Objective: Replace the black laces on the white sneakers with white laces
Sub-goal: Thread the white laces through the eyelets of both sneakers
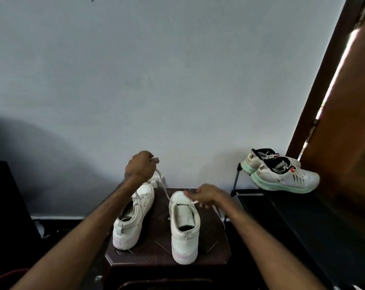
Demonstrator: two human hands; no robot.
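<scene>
Left hand [140,167] curled tight on one white lace [163,188] end held high, right hand [204,195] pinching the other beside the unlaced sneaker [184,227] on the stool [215,241]; I'd even both ends, keep it flat, then cross.

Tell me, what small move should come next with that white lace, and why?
Probably feed the end pinched by the right hand into the next eyelet up. The white lace crosses only the toe end of the nearer sneaker, the rest of its tongue is bare, and the left hand holds the other end raised and taut. The other sneaker looks laced already.
</scene>
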